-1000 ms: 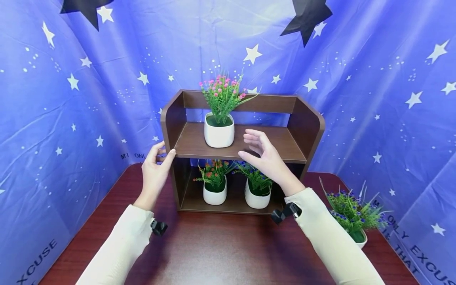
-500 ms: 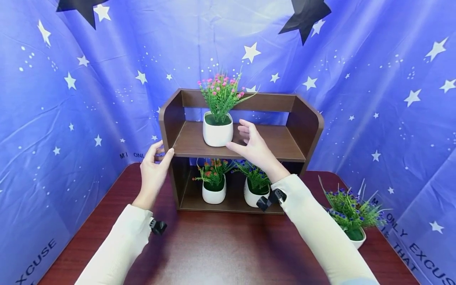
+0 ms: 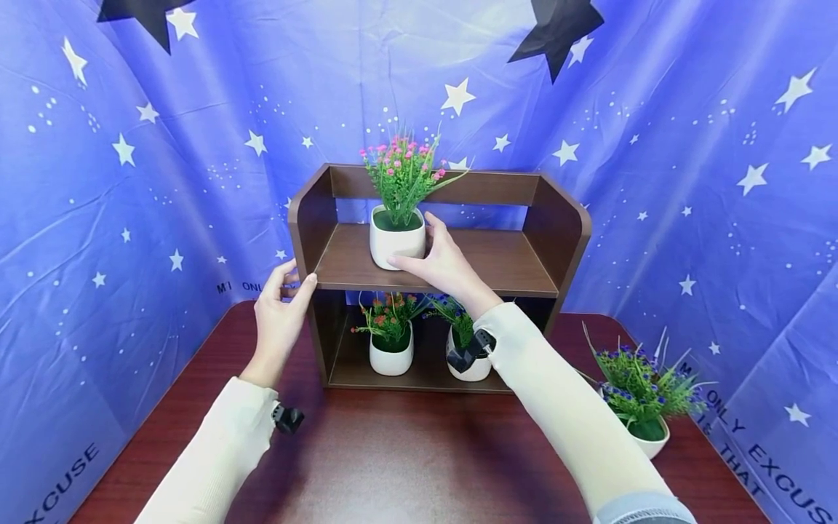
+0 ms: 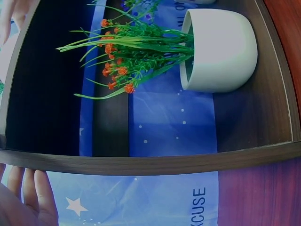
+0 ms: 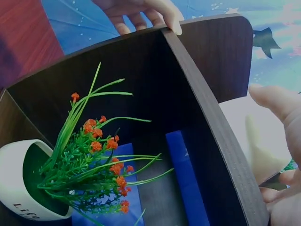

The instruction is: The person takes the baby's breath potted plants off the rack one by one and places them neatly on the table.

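In the head view, a white pot with artificial pink flowers [image 3: 397,233] stands upright on the upper board of a dark brown shelf [image 3: 487,251]. My right hand [image 3: 448,268] holds this pot from the right, thumb across its front and fingers round its side; part of the pot also shows beside the thumb in the right wrist view. My left hand [image 3: 278,316] grips the shelf's left side panel, thumb on the front edge and fingers against the outer face. On the lower board stand a pot of orange flowers [image 3: 391,356] and a pot of blue flowers [image 3: 468,370], partly behind my right wrist.
Another pot of blue flowers [image 3: 648,437] stands on the reddish-brown table [image 3: 393,451] at the right, beside my right sleeve. A blue curtain [image 3: 196,182] with white stars surrounds the table at the back and sides.
My right hand has moved left across the upper board and closed round the pink-flowered pot. The left hand has stayed at the side panel.
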`<state>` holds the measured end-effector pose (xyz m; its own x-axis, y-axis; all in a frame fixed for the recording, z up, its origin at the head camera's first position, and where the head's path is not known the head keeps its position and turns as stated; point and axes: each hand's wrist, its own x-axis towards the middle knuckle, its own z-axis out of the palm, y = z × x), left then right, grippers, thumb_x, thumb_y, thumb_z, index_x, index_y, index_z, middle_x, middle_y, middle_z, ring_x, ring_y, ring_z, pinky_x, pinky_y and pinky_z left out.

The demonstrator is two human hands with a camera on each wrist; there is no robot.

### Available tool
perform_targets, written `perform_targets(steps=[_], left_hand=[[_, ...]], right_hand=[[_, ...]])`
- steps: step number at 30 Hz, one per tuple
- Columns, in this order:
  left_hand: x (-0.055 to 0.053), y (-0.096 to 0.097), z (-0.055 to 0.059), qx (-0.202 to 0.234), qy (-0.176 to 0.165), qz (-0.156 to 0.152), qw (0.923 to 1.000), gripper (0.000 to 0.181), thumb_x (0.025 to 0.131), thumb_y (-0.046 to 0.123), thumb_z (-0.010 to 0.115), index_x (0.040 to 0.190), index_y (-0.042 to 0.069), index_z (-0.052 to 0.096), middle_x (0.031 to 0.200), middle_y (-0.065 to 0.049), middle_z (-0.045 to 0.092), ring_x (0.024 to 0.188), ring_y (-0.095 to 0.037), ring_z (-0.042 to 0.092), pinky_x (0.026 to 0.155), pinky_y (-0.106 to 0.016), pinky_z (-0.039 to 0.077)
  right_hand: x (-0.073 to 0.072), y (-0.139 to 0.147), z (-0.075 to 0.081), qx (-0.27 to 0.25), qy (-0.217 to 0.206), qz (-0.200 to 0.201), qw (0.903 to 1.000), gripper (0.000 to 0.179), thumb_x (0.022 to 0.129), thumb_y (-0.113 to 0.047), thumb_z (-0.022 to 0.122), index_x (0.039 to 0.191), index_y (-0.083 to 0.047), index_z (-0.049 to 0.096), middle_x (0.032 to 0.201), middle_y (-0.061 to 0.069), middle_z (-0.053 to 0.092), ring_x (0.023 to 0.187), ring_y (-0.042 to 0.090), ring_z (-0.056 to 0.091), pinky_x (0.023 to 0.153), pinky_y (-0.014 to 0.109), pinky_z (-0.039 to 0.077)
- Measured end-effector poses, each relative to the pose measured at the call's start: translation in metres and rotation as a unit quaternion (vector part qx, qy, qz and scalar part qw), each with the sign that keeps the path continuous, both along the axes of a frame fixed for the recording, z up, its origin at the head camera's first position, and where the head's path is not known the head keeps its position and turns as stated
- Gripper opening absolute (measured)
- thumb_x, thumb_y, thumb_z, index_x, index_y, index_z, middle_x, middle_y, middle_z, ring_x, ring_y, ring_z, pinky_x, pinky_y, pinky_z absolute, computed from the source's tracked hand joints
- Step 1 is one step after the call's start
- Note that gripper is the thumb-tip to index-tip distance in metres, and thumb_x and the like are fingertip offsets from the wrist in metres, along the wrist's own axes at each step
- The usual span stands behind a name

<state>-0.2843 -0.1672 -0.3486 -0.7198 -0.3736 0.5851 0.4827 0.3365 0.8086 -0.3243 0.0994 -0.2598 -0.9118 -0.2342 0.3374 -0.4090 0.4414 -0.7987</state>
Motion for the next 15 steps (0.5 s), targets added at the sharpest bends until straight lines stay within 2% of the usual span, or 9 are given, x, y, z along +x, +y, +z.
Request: perform_targets(steps=[7,12,15], left_hand=[[0.0,-0.001,-0.001,-0.001,-0.007,0.003,1.0,0.038,0.092,0.028,0.074,0.127,0.015,0.068,0.103,-0.002,0.068,0.083,-0.007,0.062,0.069,-0.016,0.05],[-0.001,-0.001,-0.001,-0.003,-0.007,0.008,0.9999,0.038,0.092,0.027,0.074,0.127,0.015,0.068,0.103,-0.003,0.068,0.083,-0.008,0.062,0.069,-0.016,0.05],[-0.001,-0.001,-0.001,-0.005,-0.008,0.009,0.9999,0.038,0.092,0.026,0.075,0.127,0.014,0.068,0.104,-0.005,0.068,0.083,-0.01,0.062,0.069,-0.016,0.05]], right_hand=[[-0.008,-0.01,0.003,0.014,-0.02,-0.03,0.9992,0.12,0.075,-0.053,0.084,0.16,-0.008,0.012,0.156,0.012,0.033,0.138,0.024,0.039,0.11,0.041,0.038],[-0.012,-0.018,0.005,0.008,-0.038,-0.055,0.9977,0.125,0.073,-0.055,0.084,0.161,-0.012,0.007,0.159,0.013,0.03,0.141,0.026,0.037,0.111,0.042,0.036],[-0.014,-0.021,0.005,0.006,-0.033,-0.068,0.9971,0.126,0.071,-0.056,0.085,0.161,-0.015,0.008,0.158,0.013,0.032,0.14,0.027,0.038,0.111,0.042,0.035]])
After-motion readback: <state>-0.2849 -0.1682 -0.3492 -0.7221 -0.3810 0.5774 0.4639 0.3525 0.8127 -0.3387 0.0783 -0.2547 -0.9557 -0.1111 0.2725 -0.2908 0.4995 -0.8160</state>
